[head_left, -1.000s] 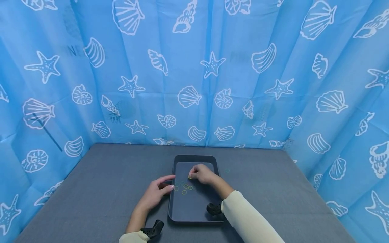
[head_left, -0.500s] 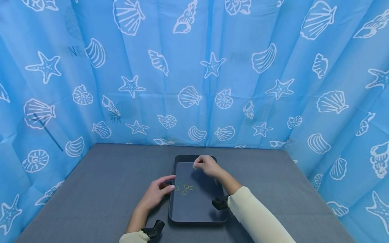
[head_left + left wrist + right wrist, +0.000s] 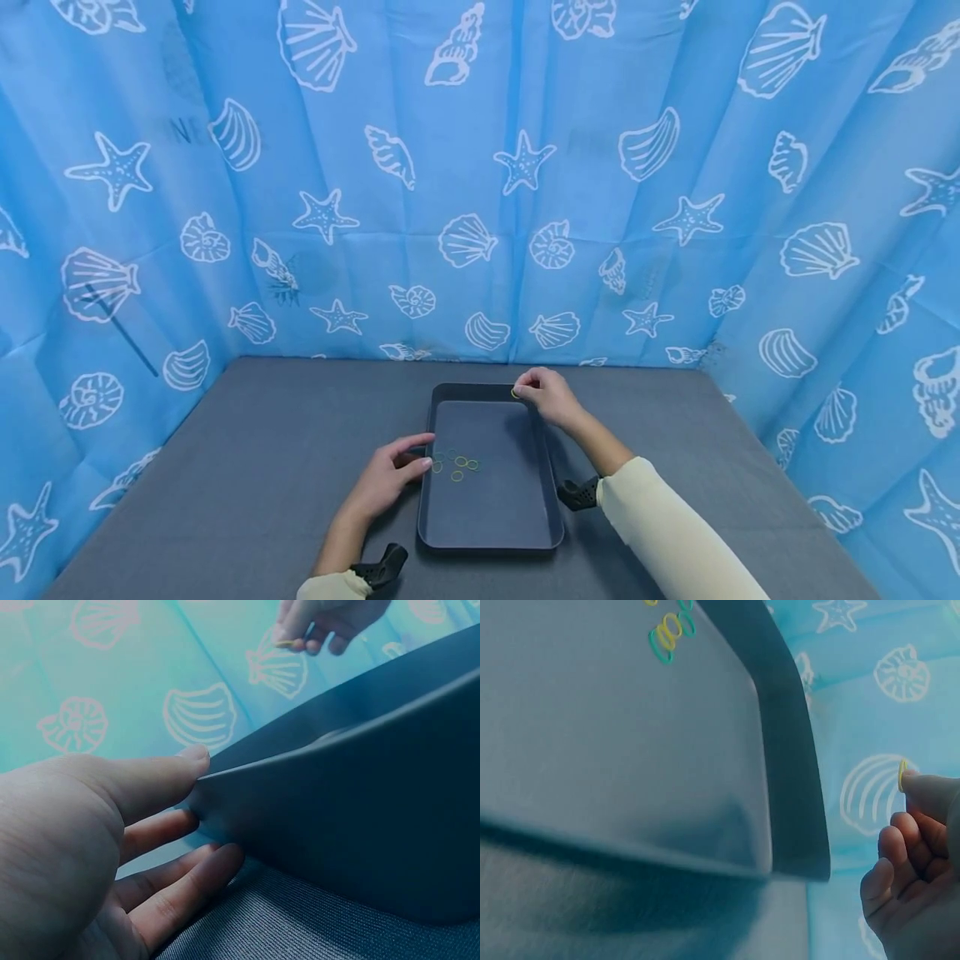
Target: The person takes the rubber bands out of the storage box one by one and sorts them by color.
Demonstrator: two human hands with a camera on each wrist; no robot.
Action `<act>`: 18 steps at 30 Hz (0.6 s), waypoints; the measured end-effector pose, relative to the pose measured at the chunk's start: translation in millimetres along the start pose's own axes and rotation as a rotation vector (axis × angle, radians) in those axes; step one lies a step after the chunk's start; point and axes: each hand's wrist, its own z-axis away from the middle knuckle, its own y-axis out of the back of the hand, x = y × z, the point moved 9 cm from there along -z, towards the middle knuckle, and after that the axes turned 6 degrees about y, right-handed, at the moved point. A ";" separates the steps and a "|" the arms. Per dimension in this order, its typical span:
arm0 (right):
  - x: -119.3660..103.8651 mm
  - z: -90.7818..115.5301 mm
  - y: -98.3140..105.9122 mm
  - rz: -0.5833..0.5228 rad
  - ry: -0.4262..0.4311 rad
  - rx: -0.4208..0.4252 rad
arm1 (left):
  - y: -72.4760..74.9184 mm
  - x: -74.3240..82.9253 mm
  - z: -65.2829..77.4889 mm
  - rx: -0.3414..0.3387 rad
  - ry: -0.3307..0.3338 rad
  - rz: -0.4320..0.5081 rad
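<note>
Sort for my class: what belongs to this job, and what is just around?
In the job:
yellow ring, pinched by the right hand
tray, touched by the left hand
yellow and green rings in the tray

Just around:
patterned curtain
grey table
black wrist gadgets

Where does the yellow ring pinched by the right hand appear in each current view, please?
Head: the yellow ring is slightly right of centre, below mid-height, at the right hand's fingertips.
Left wrist: the yellow ring is near the top edge, slightly right of centre.
Right wrist: the yellow ring is towards the right edge, about mid-height.
Shared landmark: the dark tray.
</note>
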 end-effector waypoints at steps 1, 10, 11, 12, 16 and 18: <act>2.4 1.5 2.6 0.002 -0.001 0.010 | 0.1 -0.3 0.1 0.002 0.002 0.002; 33.3 18.7 19.8 0.011 -0.029 0.109 | 2.1 0.2 2.2 0.033 0.025 -0.001; 37.2 20.5 21.6 0.015 -0.033 0.118 | 2.0 0.3 2.4 0.033 0.027 0.000; 41.6 22.1 23.5 0.020 -0.039 0.128 | 1.9 0.5 2.5 0.033 0.028 0.002; 58.7 28.1 28.8 0.041 -0.063 0.147 | 1.5 1.1 2.7 0.034 0.034 0.011; 66.4 31.5 30.3 0.046 -0.079 0.150 | 1.1 1.0 2.7 0.033 0.036 0.012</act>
